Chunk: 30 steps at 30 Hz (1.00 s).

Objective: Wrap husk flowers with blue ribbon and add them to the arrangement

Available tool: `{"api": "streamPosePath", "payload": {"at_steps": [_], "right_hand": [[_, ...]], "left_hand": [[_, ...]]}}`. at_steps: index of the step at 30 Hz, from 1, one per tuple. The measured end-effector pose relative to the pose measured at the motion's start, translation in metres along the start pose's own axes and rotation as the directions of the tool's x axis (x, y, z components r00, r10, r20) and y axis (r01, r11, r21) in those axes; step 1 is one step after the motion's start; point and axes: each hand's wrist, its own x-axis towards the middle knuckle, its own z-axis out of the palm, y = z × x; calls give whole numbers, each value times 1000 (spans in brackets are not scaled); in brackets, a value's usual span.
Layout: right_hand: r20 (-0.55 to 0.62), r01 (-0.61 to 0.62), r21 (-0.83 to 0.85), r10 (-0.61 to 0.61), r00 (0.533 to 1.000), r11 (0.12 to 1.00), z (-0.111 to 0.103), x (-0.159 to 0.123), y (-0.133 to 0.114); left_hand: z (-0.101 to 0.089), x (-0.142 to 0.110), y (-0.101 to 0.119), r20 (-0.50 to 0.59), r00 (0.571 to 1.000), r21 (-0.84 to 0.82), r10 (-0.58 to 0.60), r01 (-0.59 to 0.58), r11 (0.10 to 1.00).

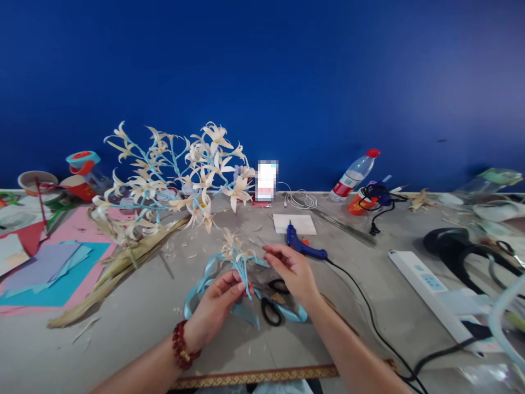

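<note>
Stems pinched, tape nearby, that's pretty much where things stand. The small flower bunch (232, 246) is upright-ish in front of the person, just above the table (135, 317), with its pale blue stems gathered in the left hand (223, 293). Thumb and fingers on that side are pressed together on the stems low down, below the flower heads. The right hand (293, 271) is up just beside the bunch, fingers curled with the tips close together. Might be a thin strand between them, but honestly it's too small to tell, so I won't call it.

I'd say the step in hand is bundling: getting the little stems lined up into one sprig. The bigger flower branch (238, 191) toward the back on the left has the same pale heads and blue stems, so it looks like a match.

What the next move calls for, imo: left grip firm so the stems don't slide or fan out, right fingers working gently round the petals, which look dry and easy to snap. If it's wrapping, the blue ribbon (199, 290) is lying loose around the hands, with black-handled scissors (264, 302) right there. Glue gun (314, 251) sits just past the right hand, nobody's touching it.
</note>
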Motion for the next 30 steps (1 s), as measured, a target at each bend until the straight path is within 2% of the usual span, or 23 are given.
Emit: {"api": "streamPosePath", "payload": {"at_steps": [3,10,17,21,23,27,30], "right_hand": [[38,-47,-14,47,998,999,0,0,-1],[-114,-49,-20,47,992,999,-1,-3,6],[21,-20,53,19,1000,998,-2,1,1],[47,-60,138,54,997,989,-1,1,-1],[28,-81,122,78,997,989,-2,0,1],[-125,-47,2,47,991,999,-5,1,8],[-120,1,-14,-3,993,1000,-6,3,10]], "left_hand": [[-1,0,0,-4,1000,-6,-2,2,1000],[-2,0,-2,14,1000,-16,-1,1,1000],[-2,-1,-1,-10,1000,-32,-15,14,999],[-2,0,-1,-7,1000,-31,-18,18,999],[-2,0,-1,-9,1000,-29,-14,13,1000],[-1,-1,-1,-17,1000,-24,-9,9,1000],[0,-1,0,-11,1000,-26,-8,8,1000]]}}
